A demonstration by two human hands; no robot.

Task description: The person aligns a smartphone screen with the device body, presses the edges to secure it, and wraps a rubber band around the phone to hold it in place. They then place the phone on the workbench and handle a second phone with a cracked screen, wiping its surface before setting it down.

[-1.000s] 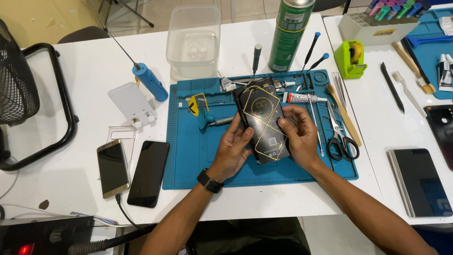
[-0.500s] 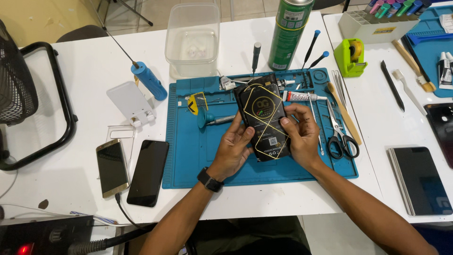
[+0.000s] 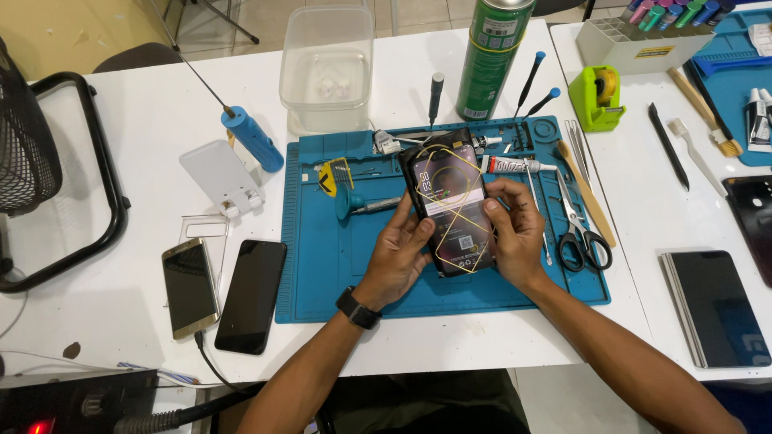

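Both hands hold a black smartphone [image 3: 450, 207] wrapped in crossed yellow rubber bands, lying between them on the blue work mat [image 3: 322, 265]. The left hand [image 3: 400, 255] grips its left edge, thumb on the screen; the right hand [image 3: 515, 233] clasps the right edge. Just right of the right hand lie scissors [image 3: 581, 233]; beyond its fingertips, a glue tube [image 3: 515, 165]. Left of the left hand rests a blue-handled tool [image 3: 366, 204].

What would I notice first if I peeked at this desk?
Probably the dark phone wrapped in yellow rubber bands, held by the left hand and right hand over the blue mat. Next, the tall green spray can behind the mat.
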